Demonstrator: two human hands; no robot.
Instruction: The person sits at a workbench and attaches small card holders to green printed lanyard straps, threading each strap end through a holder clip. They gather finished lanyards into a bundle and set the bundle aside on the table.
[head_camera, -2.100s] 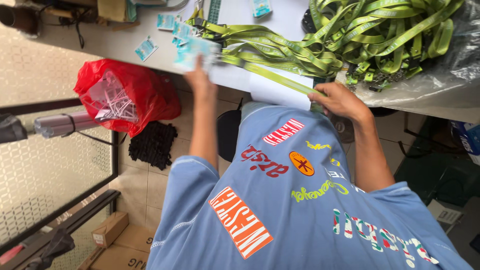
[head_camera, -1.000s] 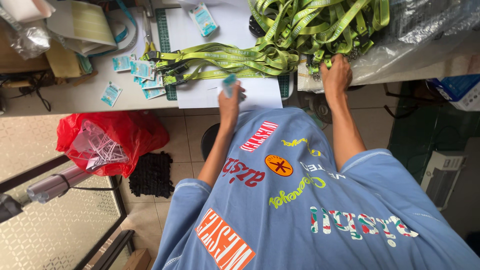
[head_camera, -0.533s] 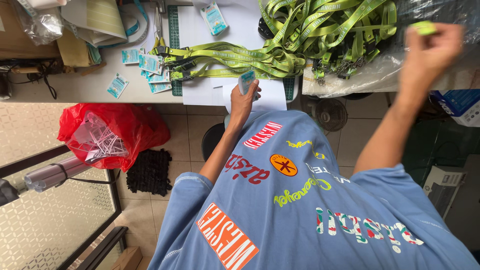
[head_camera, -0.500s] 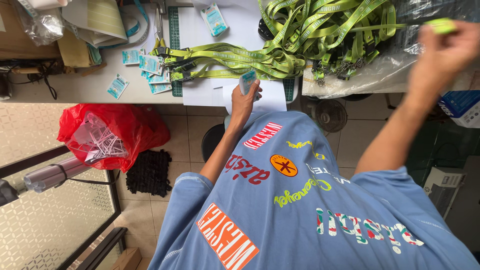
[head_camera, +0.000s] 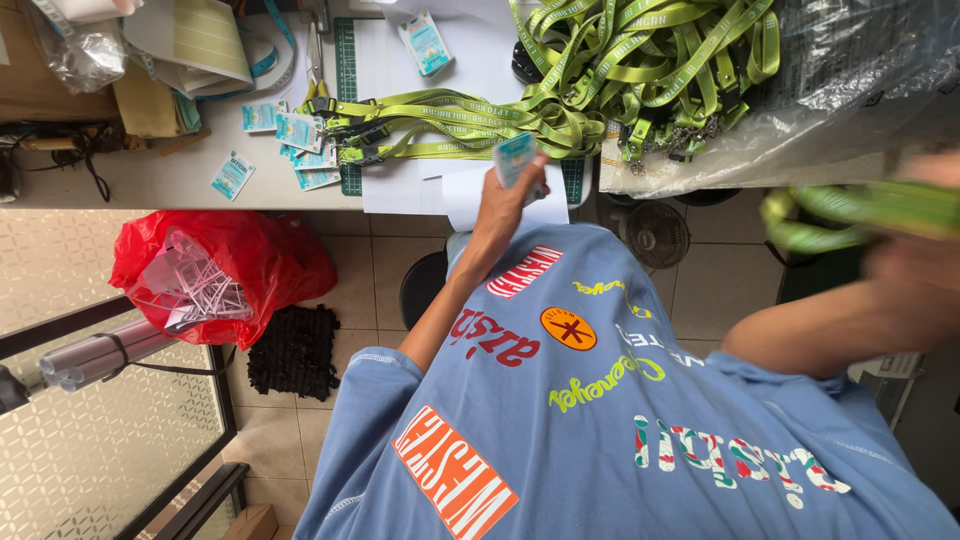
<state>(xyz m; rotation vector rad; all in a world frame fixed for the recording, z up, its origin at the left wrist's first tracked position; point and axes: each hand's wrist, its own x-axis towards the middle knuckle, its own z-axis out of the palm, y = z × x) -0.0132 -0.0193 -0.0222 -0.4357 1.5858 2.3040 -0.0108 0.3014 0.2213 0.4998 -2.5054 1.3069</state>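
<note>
At the near edge of the surface (head_camera: 150, 185), a small teal card (head_camera: 515, 158) sits pinched in the left hand (head_camera: 500, 205) grip, above white paper (head_camera: 470, 195). The right hand (head_camera: 915, 265), blurred, grips a green lanyard (head_camera: 860, 208), apart from the lanyard pile (head_camera: 640, 60).

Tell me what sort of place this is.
Probably a small workshop or office table for assembling badge lanyards: a heap of green lanyards, small printed cards on a cutting mat, and a red bag of scraps on the tiled floor.
</note>
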